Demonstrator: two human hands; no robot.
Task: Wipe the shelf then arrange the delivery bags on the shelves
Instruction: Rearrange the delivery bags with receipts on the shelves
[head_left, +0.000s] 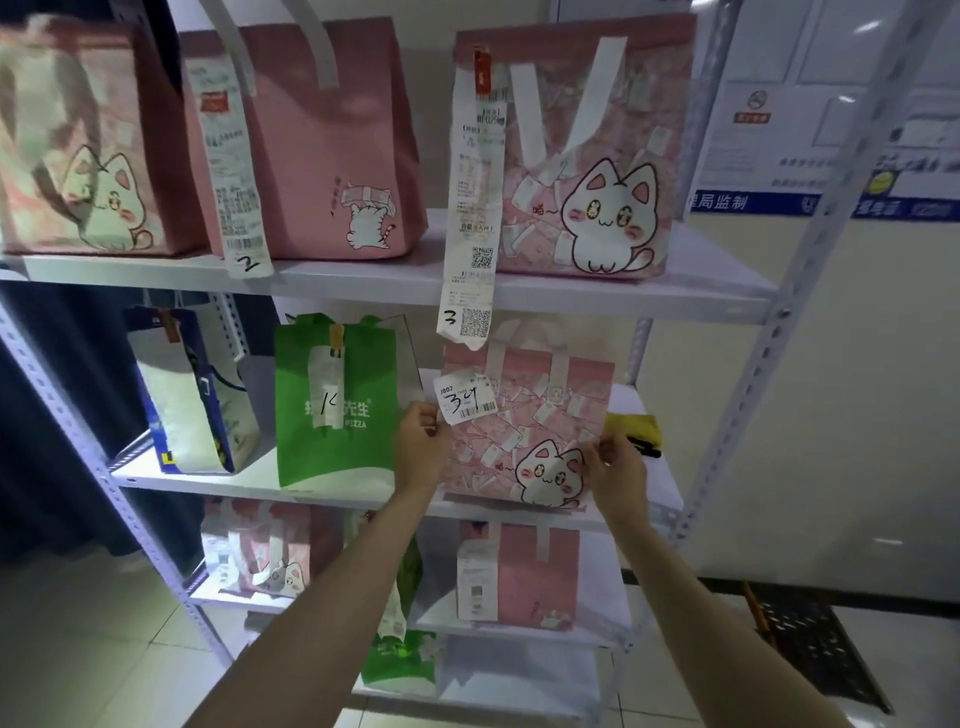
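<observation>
A pink cat-print delivery bag (524, 447) labelled 34 stands upright on the middle shelf (249, 483) of a white metal rack. My left hand (421, 447) grips its left edge and my right hand (615, 462) grips its right edge. To its left on the same shelf stand a green pizza bag (335, 405) and a blue and white bag (192, 395). A yellow cloth (636, 423) lies on the shelf just behind my right hand.
The top shelf (363, 275) holds three pink cat bags, two with long receipts marked 2 and 3. Lower shelves hold more pink and green bags. A black perforated crate (815, 649) sits on the tiled floor at the right, by a wall with posters.
</observation>
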